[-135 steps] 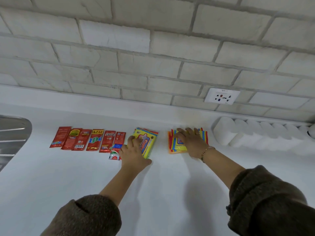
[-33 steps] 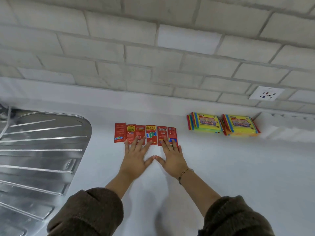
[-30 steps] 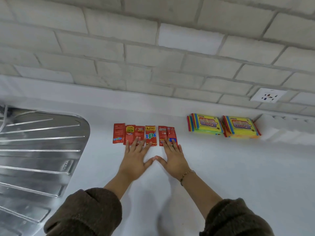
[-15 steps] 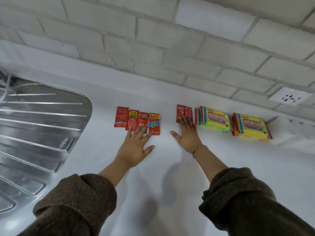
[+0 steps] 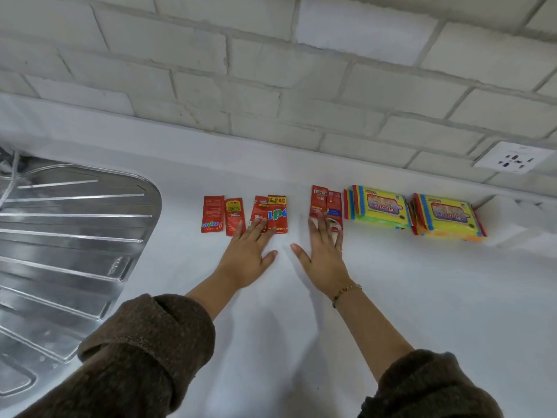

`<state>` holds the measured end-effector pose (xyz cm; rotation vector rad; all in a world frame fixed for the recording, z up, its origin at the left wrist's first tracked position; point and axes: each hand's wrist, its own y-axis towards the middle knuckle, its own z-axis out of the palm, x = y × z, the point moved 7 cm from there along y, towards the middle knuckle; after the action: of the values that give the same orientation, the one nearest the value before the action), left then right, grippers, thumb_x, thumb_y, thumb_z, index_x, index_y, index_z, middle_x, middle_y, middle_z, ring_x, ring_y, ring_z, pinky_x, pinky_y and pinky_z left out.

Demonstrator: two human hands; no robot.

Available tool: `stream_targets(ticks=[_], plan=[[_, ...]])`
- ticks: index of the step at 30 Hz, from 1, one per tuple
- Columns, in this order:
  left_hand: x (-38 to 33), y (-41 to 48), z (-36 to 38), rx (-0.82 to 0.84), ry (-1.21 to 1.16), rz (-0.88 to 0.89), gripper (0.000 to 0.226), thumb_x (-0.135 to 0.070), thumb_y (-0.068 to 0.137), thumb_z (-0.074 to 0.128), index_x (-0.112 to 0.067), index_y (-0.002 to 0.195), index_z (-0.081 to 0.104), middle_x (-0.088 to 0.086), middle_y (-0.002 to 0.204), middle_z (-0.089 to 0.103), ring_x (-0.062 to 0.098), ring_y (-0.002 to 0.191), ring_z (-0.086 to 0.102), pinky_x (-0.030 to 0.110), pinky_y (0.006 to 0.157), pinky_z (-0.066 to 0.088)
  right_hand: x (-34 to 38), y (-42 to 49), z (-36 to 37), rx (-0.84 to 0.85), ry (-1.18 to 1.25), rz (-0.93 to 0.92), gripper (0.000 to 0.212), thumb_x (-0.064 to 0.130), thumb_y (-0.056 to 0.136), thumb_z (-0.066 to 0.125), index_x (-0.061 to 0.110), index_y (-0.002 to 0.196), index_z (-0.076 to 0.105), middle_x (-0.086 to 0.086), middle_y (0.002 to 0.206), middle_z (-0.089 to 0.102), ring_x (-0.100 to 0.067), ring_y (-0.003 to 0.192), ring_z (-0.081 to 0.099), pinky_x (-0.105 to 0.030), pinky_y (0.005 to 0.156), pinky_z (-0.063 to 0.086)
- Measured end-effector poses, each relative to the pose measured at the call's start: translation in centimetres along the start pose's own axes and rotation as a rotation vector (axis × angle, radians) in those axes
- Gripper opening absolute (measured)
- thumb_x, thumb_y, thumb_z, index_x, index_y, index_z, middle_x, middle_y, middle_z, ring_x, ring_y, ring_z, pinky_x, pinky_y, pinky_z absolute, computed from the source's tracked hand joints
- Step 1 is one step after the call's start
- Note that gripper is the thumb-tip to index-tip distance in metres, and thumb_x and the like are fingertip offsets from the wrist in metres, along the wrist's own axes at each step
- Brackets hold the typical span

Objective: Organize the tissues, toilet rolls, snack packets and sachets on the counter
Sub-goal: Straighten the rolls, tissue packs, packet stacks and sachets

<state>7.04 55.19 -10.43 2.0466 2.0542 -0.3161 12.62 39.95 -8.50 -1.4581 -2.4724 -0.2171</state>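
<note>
Your left hand (image 5: 247, 257) and right hand (image 5: 325, 262) lie flat, fingers (image 5: 258, 230) straight, gripping nothing, pressing thin red foil sachets (image 5: 278, 213) on the white tabletop (image 5: 271, 333); uneven sliding could overlap or skew them.

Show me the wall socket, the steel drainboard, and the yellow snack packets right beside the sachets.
wall socket (image 5: 515, 159), head view, middle of its white faceplate.
steel drainboard (image 5: 75, 236), head view, ribbed surface near its middle.
yellow snack packets (image 5: 381, 208), head view, label on the top packet.
</note>
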Motion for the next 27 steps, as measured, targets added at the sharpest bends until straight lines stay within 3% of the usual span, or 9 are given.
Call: stream_targets(ticks=[8, 17, 23, 27], plan=[[-0.7, 5.9, 0.0, 0.075, 0.096, 0.054, 0.061, -0.054, 0.095, 0.014, -0.023, 0.148, 0.014, 0.003, 0.158, 0.011, 0.019, 0.147, 0.001, 0.042, 0.119, -0.007, -1.5, -1.5, -1.4, 0.051, -0.006, 0.009, 0.085, 0.070, 0.081, 0.006, 0.018, 0.149, 0.008, -0.004, 0.160, -0.001, -0.016, 0.147, -0.007, -0.045, 0.117, -0.011], [-2.9, 8.3, 0.2, 0.110, 0.105, 0.079, 0.056, -0.048, 0.097, 0.018, -0.023, 0.148, 0.016, 0.004, 0.158, 0.014, 0.020, 0.147, 0.004, 0.041, 0.118, -0.006, -4.0, -0.4, -2.8, 0.047, 0.000, 0.050, 0.104, 0.079, 0.068, -0.011, 0.018, 0.149, 0.011, -0.002, 0.160, 0.005, -0.018, 0.147, -0.004, -0.048, 0.116, -0.010], [-2.8, 8.0, -0.2, 0.102, 0.140, 0.090, 0.058, -0.048, 0.098, 0.015, -0.024, 0.149, 0.003, 0.003, 0.159, 0.003, 0.020, 0.146, -0.006, 0.040, 0.116, -0.012, -3.1, -0.2, -2.7, 0.072, 0.003, 0.040, 0.094, 0.076, 0.076, 0.003, 0.019, 0.150, 0.009, -0.002, 0.160, 0.006, -0.016, 0.147, -0.004, -0.048, 0.117, -0.010], [-1.7, 6.0, -2.3, -0.049, 0.104, -0.044, 0.062, -0.050, 0.094, 0.011, -0.023, 0.148, -0.003, 0.008, 0.158, -0.005, 0.027, 0.145, -0.010, 0.042, 0.112, -0.016, -2.3, -0.3, -2.7, 0.079, -0.006, 0.036, 0.077, 0.065, 0.089, 0.018, 0.019, 0.150, 0.008, -0.003, 0.160, 0.004, -0.017, 0.147, -0.004, -0.048, 0.117, -0.010]])
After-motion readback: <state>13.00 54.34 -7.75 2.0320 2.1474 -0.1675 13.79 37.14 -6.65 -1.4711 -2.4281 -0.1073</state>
